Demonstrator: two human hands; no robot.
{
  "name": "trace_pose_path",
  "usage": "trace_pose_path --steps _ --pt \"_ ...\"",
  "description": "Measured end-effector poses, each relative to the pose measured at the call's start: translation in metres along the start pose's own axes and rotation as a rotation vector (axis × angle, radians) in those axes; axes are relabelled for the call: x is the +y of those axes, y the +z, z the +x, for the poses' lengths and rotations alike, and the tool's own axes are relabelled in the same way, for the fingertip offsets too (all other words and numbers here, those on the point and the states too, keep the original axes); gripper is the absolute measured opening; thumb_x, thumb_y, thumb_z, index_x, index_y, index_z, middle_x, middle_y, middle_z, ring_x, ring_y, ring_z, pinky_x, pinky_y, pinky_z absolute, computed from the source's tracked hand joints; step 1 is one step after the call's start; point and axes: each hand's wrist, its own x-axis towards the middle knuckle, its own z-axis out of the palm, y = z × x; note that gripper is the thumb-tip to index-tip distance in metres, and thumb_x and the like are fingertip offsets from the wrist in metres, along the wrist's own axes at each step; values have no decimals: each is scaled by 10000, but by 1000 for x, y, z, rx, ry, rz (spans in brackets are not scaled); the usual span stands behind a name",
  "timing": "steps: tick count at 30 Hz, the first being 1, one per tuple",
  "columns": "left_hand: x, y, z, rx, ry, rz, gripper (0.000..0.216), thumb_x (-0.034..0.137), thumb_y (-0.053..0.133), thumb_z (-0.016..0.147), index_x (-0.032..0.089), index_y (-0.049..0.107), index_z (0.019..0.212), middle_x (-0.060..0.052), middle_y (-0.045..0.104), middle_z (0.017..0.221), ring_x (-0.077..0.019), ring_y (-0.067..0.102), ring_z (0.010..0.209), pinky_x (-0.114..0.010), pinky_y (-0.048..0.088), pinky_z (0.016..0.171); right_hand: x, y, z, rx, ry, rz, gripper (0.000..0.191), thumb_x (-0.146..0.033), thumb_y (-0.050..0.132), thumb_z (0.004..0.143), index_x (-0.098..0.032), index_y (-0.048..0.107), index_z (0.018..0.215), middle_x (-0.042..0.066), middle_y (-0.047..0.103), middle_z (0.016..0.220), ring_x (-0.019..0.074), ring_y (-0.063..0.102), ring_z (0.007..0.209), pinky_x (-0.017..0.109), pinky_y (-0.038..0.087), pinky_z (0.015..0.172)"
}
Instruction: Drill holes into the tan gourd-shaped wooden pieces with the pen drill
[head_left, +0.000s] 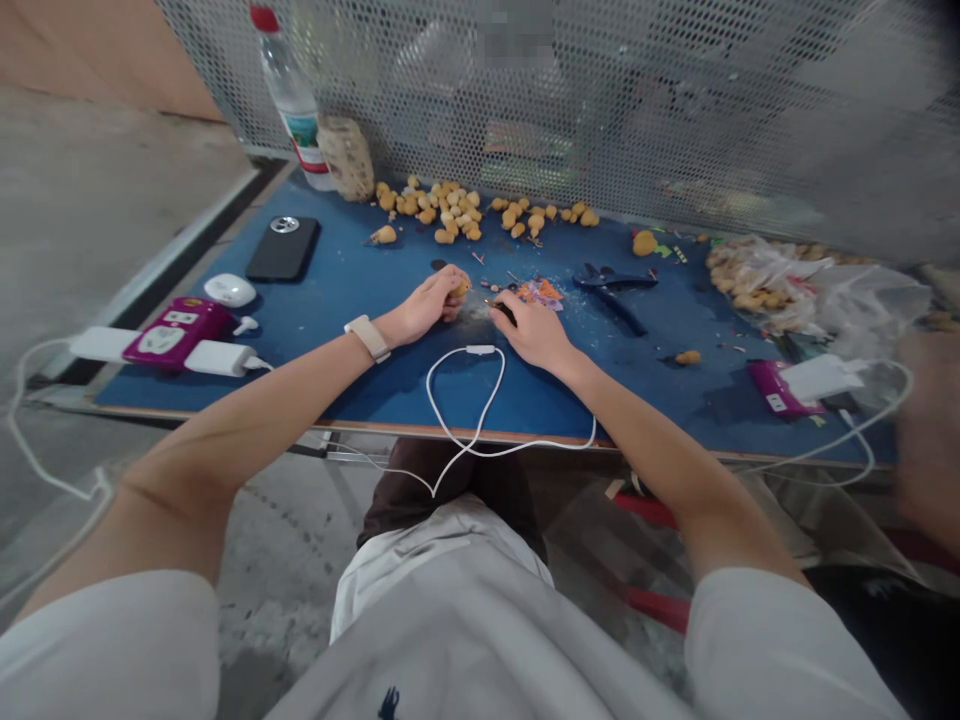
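2 hands angled inward, left hand near right hand

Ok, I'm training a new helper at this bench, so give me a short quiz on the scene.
1. True or false: the left hand holds a small tan gourd-shaped piece.
2. Which wrist wears the pale watch band?
3. Which lies nearest the right hand on the blue work surface?
A. blue-handled pliers
B. black phone
C. plastic water bottle

Key: 1 true; 2 left; 3 A.
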Motion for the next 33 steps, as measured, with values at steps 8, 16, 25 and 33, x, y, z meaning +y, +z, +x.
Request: trace_pose_path --steps 8,16,25,33 --pt "-2 -3 1 -22 6 20 272 252 675 1266 234 599 1006 58 414 824 -140 362 635 -185 361 617 1 0 0 5 -7 14 509 -444 478 1326 -189 812 1615 190 963 1411 419 902 1298 433 596 1000" --pt "-3 -2 0 -30 12 25 247 196 603 1252 232 600 1008 56 410 810 -145 342 626 -197 343 622 0 -1 0 -8 3 3 507 -445 471 1336 -178 812 1599 194 958 1392 424 902 1305 427 587 989" --pt "-1 -3 0 -34 -11 24 261 227 633 1295 229 619 1034 55 422 837 -146 355 640 -206 365 634 4 0 -1 6 -23 29 525 -473 456 1338 -198 820 1599 184 961 1377 415 894 1269 434 594 997" --pt "0 -3 0 -58 3 22 198 218 656 1221 228 620 1027 52 423 820 -143 353 635 -171 366 609 4 1 0 7 -18 32 521 -455 456 1339 -181 816 1597 186 963 1363 420 903 1280 429 596 1006"
